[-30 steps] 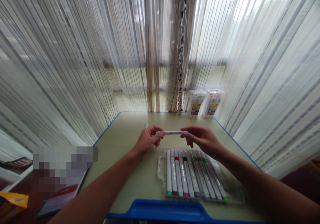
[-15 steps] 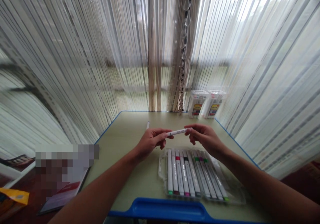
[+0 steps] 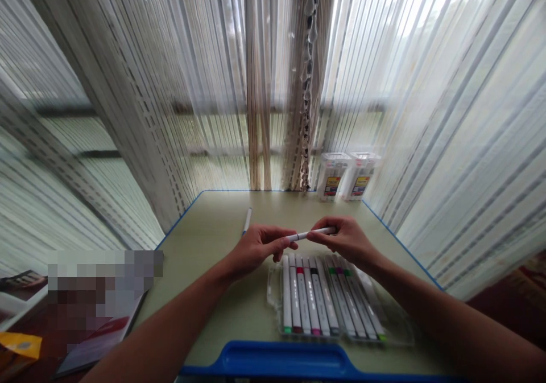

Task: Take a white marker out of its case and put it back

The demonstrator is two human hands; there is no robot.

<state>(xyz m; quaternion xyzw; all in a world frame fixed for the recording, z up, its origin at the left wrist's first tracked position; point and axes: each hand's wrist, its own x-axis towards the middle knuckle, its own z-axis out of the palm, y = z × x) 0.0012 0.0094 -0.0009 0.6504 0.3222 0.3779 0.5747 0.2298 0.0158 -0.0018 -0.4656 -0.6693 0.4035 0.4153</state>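
Observation:
Between my hands, above the table, a white marker [image 3: 302, 236] is held almost level. The fingers of my left hand [image 3: 261, 245] pinch its left end. My right hand [image 3: 339, 236] is closed around it from near the middle to the right end. Below my hands lies a clear plastic case [image 3: 275, 292] with a row of white markers [image 3: 315, 297] in it, some with coloured bands and ends. Another white marker [image 3: 248, 219] rests on the table just beyond my left hand, partly hidden by it.
Two clear marker boxes [image 3: 331, 178] stand at the far right of the blue-edged table [image 3: 200, 241]. A string curtain [image 3: 213, 87] hangs behind. At the lower left are a flat dark-edged item [image 3: 91, 343], partly pixelated, and a yellow packet [image 3: 19, 346].
My right hand has slid left along the marker, so its grip is now closer to my left hand. The view has shifted slightly, and more of the marker lying on the table shows.

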